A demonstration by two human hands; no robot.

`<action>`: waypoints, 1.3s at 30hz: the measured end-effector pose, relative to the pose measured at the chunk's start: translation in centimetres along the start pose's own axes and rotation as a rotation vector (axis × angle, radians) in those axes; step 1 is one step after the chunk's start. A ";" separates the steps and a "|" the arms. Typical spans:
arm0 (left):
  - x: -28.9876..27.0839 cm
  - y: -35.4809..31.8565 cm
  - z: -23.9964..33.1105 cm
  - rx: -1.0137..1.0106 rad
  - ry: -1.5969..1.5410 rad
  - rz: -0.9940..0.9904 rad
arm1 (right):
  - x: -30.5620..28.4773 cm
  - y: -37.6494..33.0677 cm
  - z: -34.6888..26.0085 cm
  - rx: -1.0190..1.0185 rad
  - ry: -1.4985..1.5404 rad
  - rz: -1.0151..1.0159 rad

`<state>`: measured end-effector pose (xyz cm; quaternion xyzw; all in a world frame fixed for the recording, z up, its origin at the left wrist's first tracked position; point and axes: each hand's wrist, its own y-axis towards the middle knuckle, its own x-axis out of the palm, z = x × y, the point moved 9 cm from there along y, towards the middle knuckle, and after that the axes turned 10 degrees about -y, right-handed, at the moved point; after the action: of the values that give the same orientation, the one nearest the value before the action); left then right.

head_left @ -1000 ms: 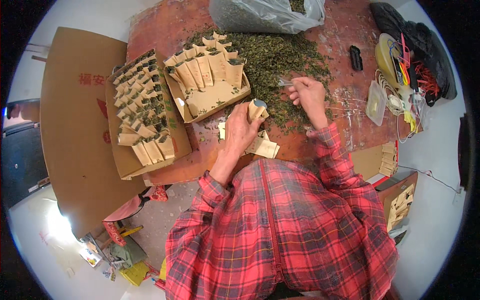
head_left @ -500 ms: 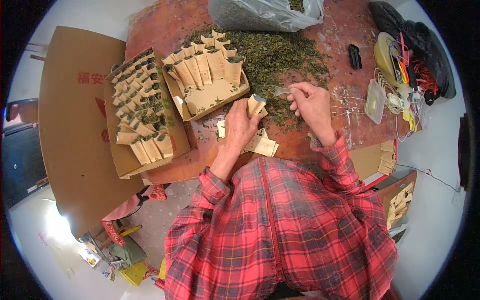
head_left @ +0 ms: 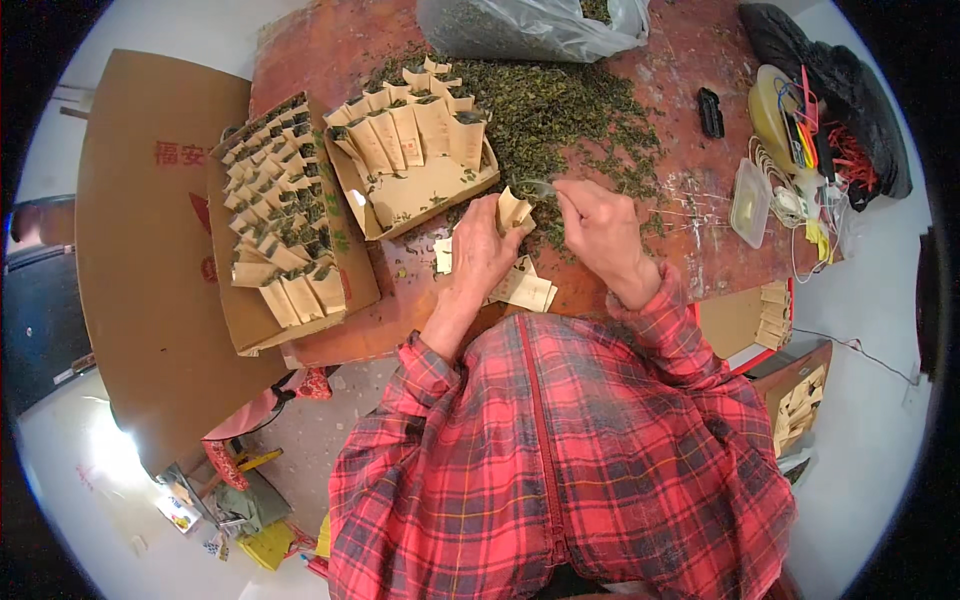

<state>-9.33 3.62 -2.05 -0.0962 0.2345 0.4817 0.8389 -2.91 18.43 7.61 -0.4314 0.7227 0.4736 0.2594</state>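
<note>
My left hand (head_left: 478, 252) is closed round a small brown paper bag (head_left: 514, 212), its open mouth facing up. In my right hand (head_left: 606, 232) is a clear plastic spoon (head_left: 537, 188), whose bowl is right at the mouth of that bag. Behind both hands spreads a heap of dried green tea leaves (head_left: 570, 108). Flat paper bags (head_left: 524, 292) lie on the table below my left hand. Left of it stands a shallow cardboard tray (head_left: 425, 203) with several upright bags (head_left: 432, 128) full of leaves in its far part.
A large cardboard box (head_left: 255, 345) packed with filled bags stands at the left, its tall flap (head_left: 150, 260) raised. A clear plastic sack (head_left: 530, 35) sits at the back of the red table (head_left: 690, 60). On the right are a small plastic container (head_left: 750, 203), a black clip-like object (head_left: 710, 113) and cords.
My right hand has moved left and slightly down, bringing the spoon to the bag's mouth. The bag in my left hand now shows a wider opening; the left hand has barely moved.
</note>
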 end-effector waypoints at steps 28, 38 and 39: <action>0.0 -0.6 -1.1 -0.108 -0.033 -0.027 | 3.7 -2.9 10.8 0.279 -0.387 -0.157; -0.1 -0.5 -0.8 -0.091 -0.022 -0.017 | 9.8 -1.1 10.6 0.513 0.049 -0.189; 0.0 -0.6 -0.9 -0.102 -0.041 -0.023 | 10.9 -2.0 11.5 0.723 0.230 -0.290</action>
<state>-9.10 2.94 -2.88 -0.1320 0.1914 0.4852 0.8430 -6.97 24.42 -6.68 -0.4600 0.7987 0.0962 0.3757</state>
